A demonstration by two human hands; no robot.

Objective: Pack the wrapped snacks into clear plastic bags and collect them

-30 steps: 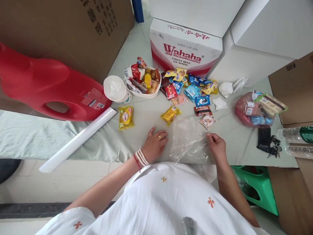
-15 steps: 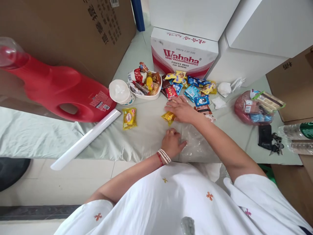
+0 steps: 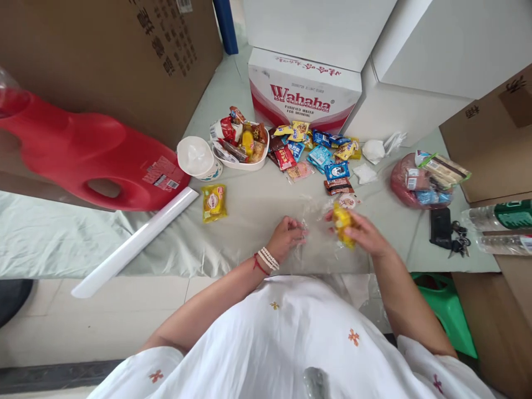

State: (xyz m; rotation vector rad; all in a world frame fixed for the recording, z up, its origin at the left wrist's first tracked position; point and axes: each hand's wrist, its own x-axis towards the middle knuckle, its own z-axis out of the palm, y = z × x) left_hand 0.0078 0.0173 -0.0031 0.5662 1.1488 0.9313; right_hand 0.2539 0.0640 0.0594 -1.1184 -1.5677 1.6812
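My right hand (image 3: 361, 231) grips a yellow wrapped snack (image 3: 344, 226) just above the front part of the table. Left of it, my left hand (image 3: 286, 238) has its fingers closed on the edge of a clear plastic bag (image 3: 318, 246), which lies along the table's front. Another yellow wrapped snack (image 3: 214, 203) lies flat to the left. Behind the hands, a white oval bowl (image 3: 245, 165) holds assorted packaged snacks. Beside the bowl is a loose spread of small packets, among them a blue packet (image 3: 337, 170) and a red packet (image 3: 285, 158).
A white paper cup (image 3: 198, 158), a red jug (image 3: 100, 160) and a white roll (image 3: 137, 241) stand or lie at left. A Wahaha carton (image 3: 305, 91) is behind. To the right are a red bowl of snacks (image 3: 405, 185), keys (image 3: 460, 241), plastic bottles (image 3: 502, 216) and a green stool (image 3: 446, 310).
My right hand has lifted the yellow wrapped snack off the table and carried it right and nearer to me. My left hand's fingers have closed on the clear bag's edge.
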